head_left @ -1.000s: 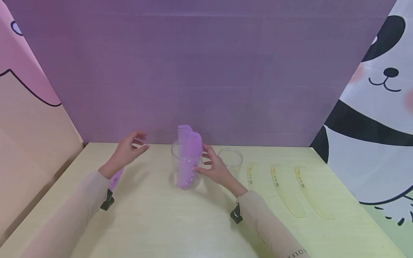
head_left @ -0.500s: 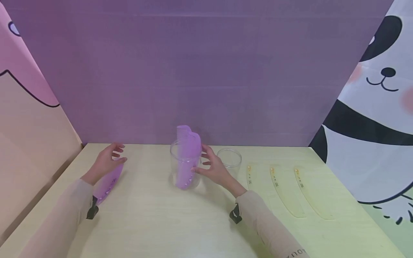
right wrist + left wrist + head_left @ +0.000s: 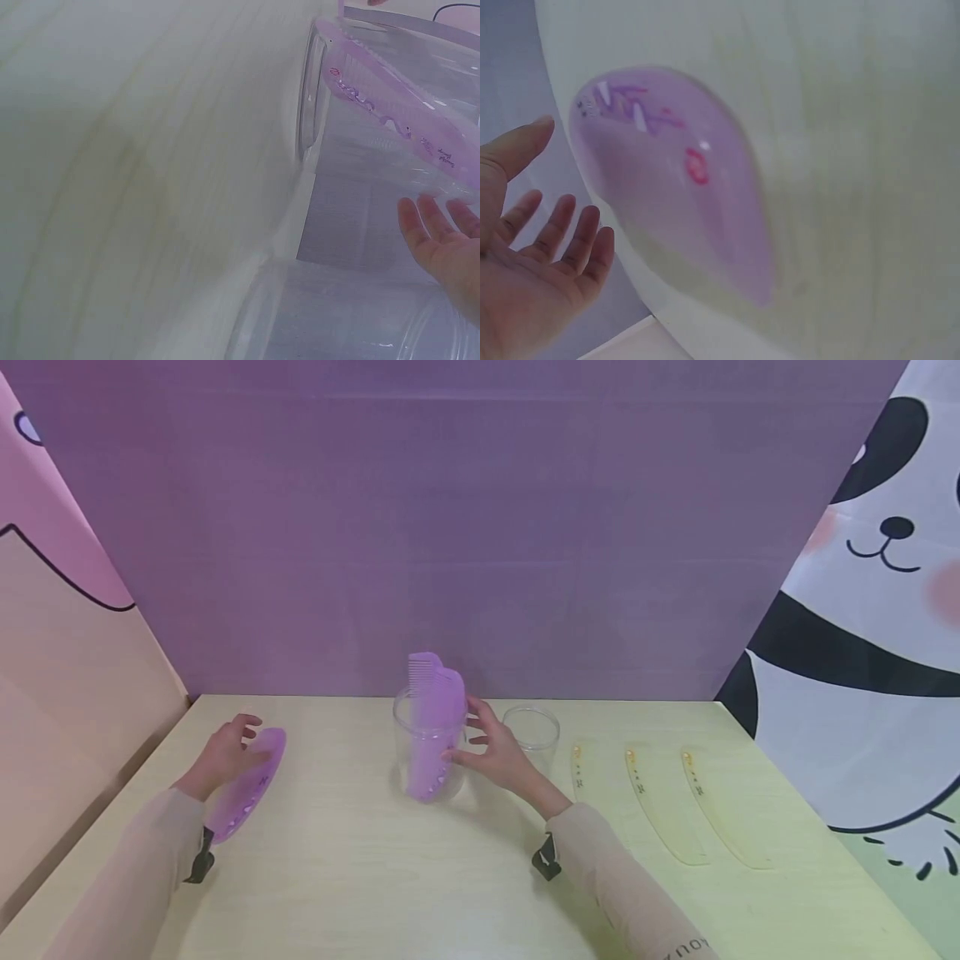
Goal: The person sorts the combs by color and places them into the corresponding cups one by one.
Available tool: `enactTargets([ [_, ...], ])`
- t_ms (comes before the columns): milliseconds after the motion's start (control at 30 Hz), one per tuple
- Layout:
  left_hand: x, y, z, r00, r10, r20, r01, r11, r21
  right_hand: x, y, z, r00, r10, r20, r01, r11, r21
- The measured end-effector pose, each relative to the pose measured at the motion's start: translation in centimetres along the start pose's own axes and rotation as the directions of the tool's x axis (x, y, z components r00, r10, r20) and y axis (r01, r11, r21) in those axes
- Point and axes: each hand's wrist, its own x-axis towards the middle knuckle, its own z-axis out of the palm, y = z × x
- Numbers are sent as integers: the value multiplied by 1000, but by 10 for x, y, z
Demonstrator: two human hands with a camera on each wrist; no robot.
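Note:
My left hand (image 3: 223,758) is over a purple comb (image 3: 247,797) lying on the table at the left. In the left wrist view, its fingers are spread beside the comb's wide end, apart from it. At the middle back stands a clear cup (image 3: 405,747), with two purple combs (image 3: 444,714) upright in it, their upper ends above the rim. My right hand (image 3: 498,752) holds this cup by its right side, thumb at the front and fingers toward the back. In the right wrist view its fingertips (image 3: 427,201) are at the cup wall.
A second clear cup (image 3: 532,727) stands just behind my right hand. Several pale yellow transparent combs (image 3: 663,818) lie side by side on the right of the table (image 3: 360,893). A purple backdrop (image 3: 480,527) rises along the back edge.
My left hand has moved left and down from near the back middle to the purple comb, uncovering more of it. My right hand and the cup with combs have stayed in place.

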Motion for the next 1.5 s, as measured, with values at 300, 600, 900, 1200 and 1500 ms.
enactTargets([
  [300, -1, -12, 1, 995, -83, 64, 83, 996, -9, 0, 1, 0, 1000, 5, -3, -5, 1000, 5],
  [600, -4, -2, 0, 984, -139, 110, 139, 990, 8, 5, 23, 3, 1000, -12, -14, 12, 1000, 5],
  [900, -3, -1, 0, 975, -199, 95, 200, 980, 0, 8, 37, 5, 999, -25, -21, 25, 1000, -8],
  [1200, -4, 3, 0, 979, -199, 43, 199, 980, 8, 9, 37, 4, 1000, -14, -19, 14, 1000, -12],
  [1500, -4, 7, 1, 983, -183, 18, 183, 983, 11, 3, 14, 2, 1000, -11, -9, 11, 1000, -12],
])
